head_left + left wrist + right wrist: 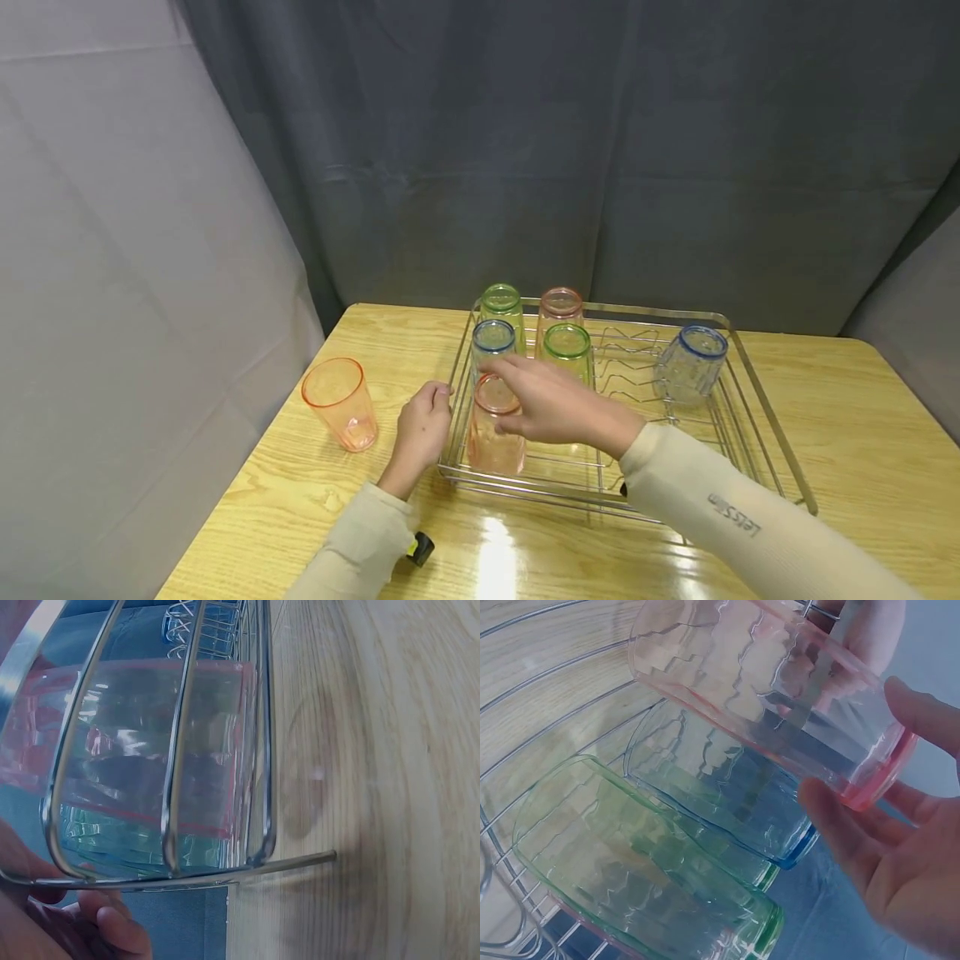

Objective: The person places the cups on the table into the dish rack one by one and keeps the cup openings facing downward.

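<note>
An orange-pink glass [495,450] stands upside down at the near left corner of a wire dish rack [652,312]. My right hand [558,404] holds it near its upturned base; the right wrist view has the thumb and fingers [829,825] around that end. With my left hand [423,425] I grip the rack's left side, and in the left wrist view the fingers [120,930] curl at its wire. Just behind the held glass is a blue-rimmed glass [493,336], with a green glass [567,343] to its right. Both are upside down.
Farther back in the rack are another green glass [501,298] and a pink one [561,303]. A tilted blue-rimmed glass [690,371] sits at the rack's right. Left of the rack, an orange glass [341,404] stands mouth up on the wooden table [247,533]. A dark curtain [600,150] hangs behind.
</note>
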### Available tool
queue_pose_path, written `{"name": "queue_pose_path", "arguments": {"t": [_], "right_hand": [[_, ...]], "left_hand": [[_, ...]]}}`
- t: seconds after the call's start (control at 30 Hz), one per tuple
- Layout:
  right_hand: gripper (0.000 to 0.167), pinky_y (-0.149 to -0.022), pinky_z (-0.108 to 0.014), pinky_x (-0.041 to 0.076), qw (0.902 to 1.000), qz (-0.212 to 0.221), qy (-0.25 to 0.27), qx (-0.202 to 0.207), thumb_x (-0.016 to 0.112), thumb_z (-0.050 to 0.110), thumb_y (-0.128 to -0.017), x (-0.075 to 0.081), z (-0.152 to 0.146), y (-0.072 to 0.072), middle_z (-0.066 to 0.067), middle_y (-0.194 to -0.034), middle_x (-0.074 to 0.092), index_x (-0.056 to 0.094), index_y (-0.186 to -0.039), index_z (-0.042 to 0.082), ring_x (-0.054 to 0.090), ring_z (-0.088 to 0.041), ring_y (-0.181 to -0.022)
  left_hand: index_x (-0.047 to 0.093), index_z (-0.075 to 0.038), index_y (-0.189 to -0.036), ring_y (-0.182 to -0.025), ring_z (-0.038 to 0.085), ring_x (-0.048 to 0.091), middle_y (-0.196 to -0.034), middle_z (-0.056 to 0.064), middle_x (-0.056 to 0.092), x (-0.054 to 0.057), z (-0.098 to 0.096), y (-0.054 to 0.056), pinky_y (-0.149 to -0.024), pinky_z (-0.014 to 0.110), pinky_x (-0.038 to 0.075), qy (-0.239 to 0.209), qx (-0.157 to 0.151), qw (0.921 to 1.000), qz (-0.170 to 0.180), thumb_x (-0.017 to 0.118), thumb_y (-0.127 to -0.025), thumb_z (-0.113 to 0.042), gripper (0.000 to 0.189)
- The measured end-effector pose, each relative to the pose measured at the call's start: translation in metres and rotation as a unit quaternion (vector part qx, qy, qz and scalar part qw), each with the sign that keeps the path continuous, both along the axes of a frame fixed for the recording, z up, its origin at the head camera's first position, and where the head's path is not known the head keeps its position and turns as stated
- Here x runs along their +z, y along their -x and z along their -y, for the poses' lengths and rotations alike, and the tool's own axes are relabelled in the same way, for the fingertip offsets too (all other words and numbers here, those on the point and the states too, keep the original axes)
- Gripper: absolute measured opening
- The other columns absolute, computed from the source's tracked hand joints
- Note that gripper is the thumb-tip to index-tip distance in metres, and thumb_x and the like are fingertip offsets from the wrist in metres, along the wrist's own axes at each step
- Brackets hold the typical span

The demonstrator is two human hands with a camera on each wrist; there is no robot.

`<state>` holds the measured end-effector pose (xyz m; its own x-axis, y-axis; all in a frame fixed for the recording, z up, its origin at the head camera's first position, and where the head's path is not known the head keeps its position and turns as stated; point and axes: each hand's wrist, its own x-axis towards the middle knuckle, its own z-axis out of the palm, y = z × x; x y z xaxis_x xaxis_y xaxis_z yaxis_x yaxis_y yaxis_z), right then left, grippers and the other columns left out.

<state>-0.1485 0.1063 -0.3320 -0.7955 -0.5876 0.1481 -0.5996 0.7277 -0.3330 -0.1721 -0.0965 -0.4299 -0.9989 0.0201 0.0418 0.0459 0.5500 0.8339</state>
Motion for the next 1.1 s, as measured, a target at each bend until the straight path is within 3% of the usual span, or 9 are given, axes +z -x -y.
{"name": "queue_pose_path", "arguments": {"t": [0.1, 0.23, 0.47, 0.77, 1.1], "right_hand": [[0.054, -0.076, -0.034, 0.055, 0.9999, 0.004, 0.008, -0.006, 0.084, 0.023, -0.077, -0.001, 0.002, 0.001, -0.008, -0.120, 0.066, 0.058, -0.122, 0.008, 0.066, -0.019, -0.095], [0.040, -0.062, -0.025, 0.046, 0.9999, 0.001, 0.009, -0.008, 0.085, 0.023, -0.076, -0.002, 0.003, 0.002, -0.003, -0.102, 0.063, 0.059, -0.103, 0.010, 0.054, -0.011, -0.075], [0.043, -0.081, -0.035, 0.055, 0.9999, 0.001, 0.010, 0.003, 0.082, 0.019, -0.077, -0.001, 0.001, 0.002, -0.007, -0.112, 0.065, 0.061, -0.113, 0.007, 0.064, -0.020, -0.097], [0.045, -0.085, -0.036, 0.056, 0.9998, 0.018, 0.008, 0.010, 0.079, 0.015, -0.081, 0.001, 0.001, 0.000, -0.009, -0.119, 0.064, 0.060, -0.120, 0.005, 0.065, -0.022, -0.104], [0.046, -0.095, -0.043, 0.054, 0.9983, 0.054, -0.010, 0.016, 0.073, 0.023, -0.089, 0.008, -0.002, -0.002, -0.011, -0.130, 0.059, 0.057, -0.129, 0.006, 0.062, -0.028, -0.117]], "left_hand": [[0.063, 0.001, -0.120, -0.050, 0.012, 0.041, -0.070, 0.003, 0.056, 0.000, 0.000, 0.000, -0.049, 0.025, 0.038, -0.003, -0.002, 1.0000, 0.003, 0.037, -0.105, -0.021, 0.036], [0.063, 0.000, -0.120, -0.048, 0.010, 0.038, -0.067, 0.001, 0.053, -0.001, -0.001, 0.000, -0.045, 0.022, 0.035, -0.010, -0.003, 0.9999, 0.005, 0.037, -0.105, -0.021, 0.036], [0.063, 0.000, -0.119, -0.051, 0.013, 0.041, -0.072, 0.005, 0.057, 0.000, -0.001, 0.000, -0.050, 0.027, 0.038, -0.009, 0.000, 0.9999, 0.004, 0.038, -0.105, -0.021, 0.036], [0.064, 0.000, -0.118, -0.053, 0.014, 0.043, -0.073, 0.006, 0.060, 0.000, -0.001, 0.000, -0.053, 0.029, 0.041, -0.007, 0.006, 1.0000, 0.002, 0.038, -0.105, -0.021, 0.035], [0.064, 0.001, -0.118, -0.054, 0.014, 0.046, -0.076, 0.011, 0.063, 0.002, -0.002, -0.001, -0.055, 0.029, 0.042, -0.004, 0.014, 0.9999, 0.001, 0.039, -0.104, -0.022, 0.036]]}}
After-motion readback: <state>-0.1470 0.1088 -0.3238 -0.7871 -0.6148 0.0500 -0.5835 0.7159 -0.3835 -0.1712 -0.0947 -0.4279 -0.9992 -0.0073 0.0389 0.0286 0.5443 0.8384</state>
